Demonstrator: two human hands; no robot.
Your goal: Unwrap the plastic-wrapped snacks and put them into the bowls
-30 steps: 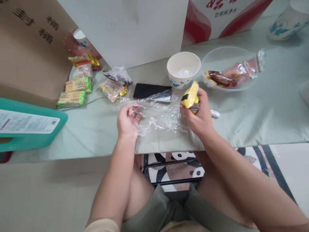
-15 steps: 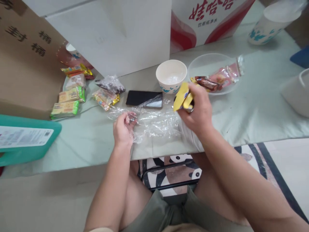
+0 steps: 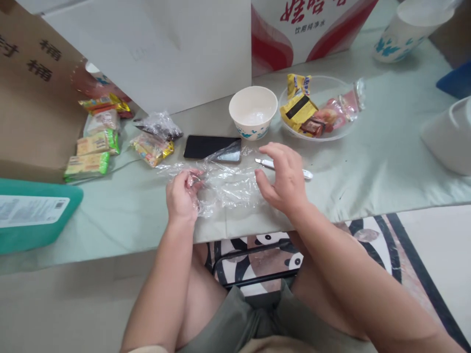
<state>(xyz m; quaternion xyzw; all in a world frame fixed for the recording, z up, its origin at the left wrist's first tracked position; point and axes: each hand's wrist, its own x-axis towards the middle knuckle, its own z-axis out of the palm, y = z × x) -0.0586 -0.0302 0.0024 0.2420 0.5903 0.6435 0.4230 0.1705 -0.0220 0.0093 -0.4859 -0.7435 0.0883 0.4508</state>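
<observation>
Several wrapped snacks [image 3: 97, 143] are lined up at the left of a table spread with pale green cloth [image 3: 371, 171], hemmed in by a brown cardboard box [image 3: 33, 108] and, nearer the person, a green jug [image 3: 40, 239]. The back is walled off by a white box [image 3: 162, 54] and a red-and-white carton panel [image 3: 305, 41], while the right is occupied by a leaf-patterned paper cup [image 3: 401, 39] and a white container [image 3: 449, 139]. More packets [image 3: 151, 147] are heaped beside a dark phone [image 3: 202, 148], its right end overlaid by clear plastic film [image 3: 231, 186]. A paper bowl [image 3: 257, 131] is set just beyond the phone, its pale inside exposed. Beside it, yellow packets [image 3: 300, 110], a dark red wrapper [image 3: 312, 128] and a pink packet [image 3: 348, 104] are held in a clear plastic bowl [image 3: 329, 88].

The film is spread crumpled on the cloth, its long axis laid left to right, roughly along the table's front edge. Its left end is gathered at the curled left hand [image 3: 180, 196]; how firmly it is gripped cannot be told. The right hand [image 3: 284, 181] is held open, thumb and fingers parted, near the film's right end. Partly hidden by that hand, a slim pale tool [image 3: 265, 163] is laid slantwise, its narrow tip pointed left.
</observation>
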